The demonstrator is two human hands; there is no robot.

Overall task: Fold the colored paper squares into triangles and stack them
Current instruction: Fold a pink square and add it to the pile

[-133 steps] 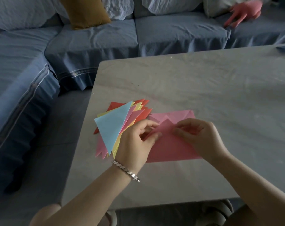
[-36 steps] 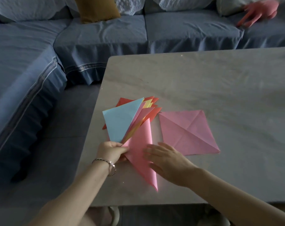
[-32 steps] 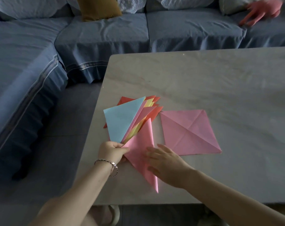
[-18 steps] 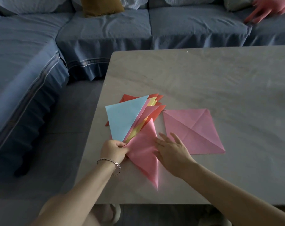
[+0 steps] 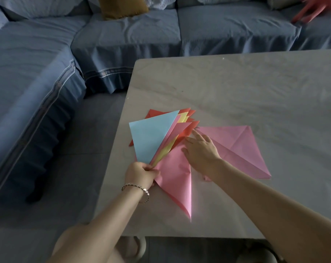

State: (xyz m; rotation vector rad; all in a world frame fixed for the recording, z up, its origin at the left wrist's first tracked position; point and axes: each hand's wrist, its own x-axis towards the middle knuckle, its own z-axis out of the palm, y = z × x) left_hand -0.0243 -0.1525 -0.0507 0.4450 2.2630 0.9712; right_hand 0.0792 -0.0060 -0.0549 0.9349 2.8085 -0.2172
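Observation:
A fan of folded paper triangles (image 5: 153, 137), light blue on top with pink, yellow and red beneath, is lifted at its near corner by my left hand (image 5: 141, 174), which pinches it. Below the fan lies a pink folded triangle (image 5: 177, 179), its long point aimed toward the table's near edge. My right hand (image 5: 200, 149) rests flat with straight fingers on that pink triangle, fingertips reaching under the raised fan. To the right a pink unfolded square (image 5: 242, 147) with diagonal creases lies flat on the table, partly hidden by my right forearm.
The pale marble-look table (image 5: 236, 88) has its left edge close to the stack. A blue sofa (image 5: 123, 35) wraps round the far and left sides, with a mustard cushion (image 5: 123, 6) and a pink plush toy (image 5: 316, 8) on it.
My right hand has slid forward over the pink triangle, pushing it under the lifted fan. My left hand keeps the fan raised. The camera view has shifted slightly.

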